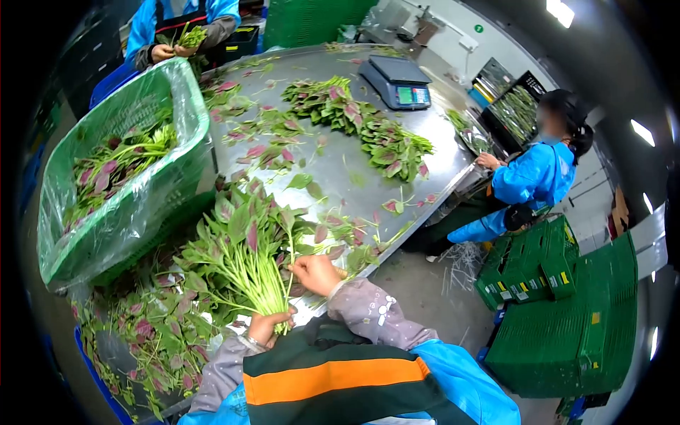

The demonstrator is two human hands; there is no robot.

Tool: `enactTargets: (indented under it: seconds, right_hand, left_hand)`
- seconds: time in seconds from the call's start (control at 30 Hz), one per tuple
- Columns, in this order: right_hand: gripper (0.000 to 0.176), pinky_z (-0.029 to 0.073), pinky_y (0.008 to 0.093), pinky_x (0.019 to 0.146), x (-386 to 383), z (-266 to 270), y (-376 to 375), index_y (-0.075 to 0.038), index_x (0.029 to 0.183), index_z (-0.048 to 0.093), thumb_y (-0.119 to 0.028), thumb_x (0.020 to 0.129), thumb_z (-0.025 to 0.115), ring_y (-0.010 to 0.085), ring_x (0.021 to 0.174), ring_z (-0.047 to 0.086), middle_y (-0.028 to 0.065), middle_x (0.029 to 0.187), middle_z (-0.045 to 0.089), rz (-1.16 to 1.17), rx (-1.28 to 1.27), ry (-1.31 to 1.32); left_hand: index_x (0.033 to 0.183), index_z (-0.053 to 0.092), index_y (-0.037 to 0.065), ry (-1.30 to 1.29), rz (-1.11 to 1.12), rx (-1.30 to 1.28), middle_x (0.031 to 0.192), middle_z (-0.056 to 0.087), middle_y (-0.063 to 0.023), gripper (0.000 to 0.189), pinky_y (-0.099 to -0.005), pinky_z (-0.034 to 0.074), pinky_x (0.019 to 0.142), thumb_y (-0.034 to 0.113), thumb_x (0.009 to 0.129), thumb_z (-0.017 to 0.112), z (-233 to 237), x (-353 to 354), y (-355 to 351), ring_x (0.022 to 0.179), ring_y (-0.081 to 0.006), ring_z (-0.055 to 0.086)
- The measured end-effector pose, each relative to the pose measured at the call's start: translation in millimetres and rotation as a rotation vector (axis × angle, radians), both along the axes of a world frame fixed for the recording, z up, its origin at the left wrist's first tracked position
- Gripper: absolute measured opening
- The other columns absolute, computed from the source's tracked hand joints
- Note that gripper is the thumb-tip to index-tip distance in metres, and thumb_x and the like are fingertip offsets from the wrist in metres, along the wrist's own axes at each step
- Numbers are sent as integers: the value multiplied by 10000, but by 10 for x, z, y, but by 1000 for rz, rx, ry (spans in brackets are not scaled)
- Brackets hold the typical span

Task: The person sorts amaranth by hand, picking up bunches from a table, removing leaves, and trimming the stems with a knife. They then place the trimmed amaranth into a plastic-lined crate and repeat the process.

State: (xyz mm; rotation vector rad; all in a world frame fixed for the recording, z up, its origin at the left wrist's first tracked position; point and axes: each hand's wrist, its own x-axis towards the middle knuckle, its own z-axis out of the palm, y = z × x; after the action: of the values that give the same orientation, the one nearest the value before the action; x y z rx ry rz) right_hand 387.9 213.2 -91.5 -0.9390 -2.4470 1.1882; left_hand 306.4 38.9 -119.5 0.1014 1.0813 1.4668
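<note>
A bunch of amaranth (248, 248), with green and purple-red leaves and pale stems, is gripped low on its stems by my left hand (265, 329). My right hand (316, 275) is closed at the bunch's right side, its fingertips pinching a single amaranth stem (290, 244). Loose leaves (166, 329) lie thickly to the left of my hands, and more are scattered on the metal table (340, 170). Beyond, finished-looking bunches of amaranth (354, 117) lie in a row.
A green crate (110, 244) lined with clear plastic holds more amaranth at left. A digital scale (397, 81) stands at the table's far end. One co-worker (180, 28) holds greens at the back; another (531, 173) works at the right. Green crates (567, 319) are stacked at right.
</note>
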Motion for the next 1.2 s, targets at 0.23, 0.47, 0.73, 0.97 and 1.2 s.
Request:
enactTargets:
  seconds: [0.23,0.47,0.73,0.97,1.2]
  right_hand:
    - [229,454,454,563,66,137,-126,-51,651,592,-243,769,548,353,579,574,160,590,577,-11,159,-17]
    - [190,447,433,536,134,88,-276,-42,631,590,-196,733,545,339,547,556,162,566,550,212,57,-128]
    - [367,452,238,507,200,-235,-1,4,810,628,-355,844,564,84,581,560,40,688,619,122,-924,46]
    - [429,456,297,820,39,283,-443,-9,1107,509,-203,765,681,179,952,571,109,1011,608,524,-1296,355]
    - [382,495,305,714,53,20,-329,-7,1101,518,-234,811,622,165,897,592,103,1034,606,217,-1426,92]
  left_hand:
    - [886,542,-60,-1,2,-28,803,601,-132,191,-282,466,523,-73,695,546,101,26,10,590,-190,563]
    - [890,544,-52,32,13,-21,782,604,-127,193,-290,470,526,-68,698,543,31,17,14,581,-193,566]
    - [941,529,-55,-31,-1,47,825,604,-129,223,-282,486,573,-49,722,565,209,31,30,635,-192,583]
    - [1095,486,-27,377,-382,311,972,613,-119,407,-313,475,810,-45,716,635,413,35,-74,927,-210,587]
    - [1043,556,-20,-119,-456,16,977,614,-115,279,-319,490,801,35,776,616,322,-77,116,925,-230,598]
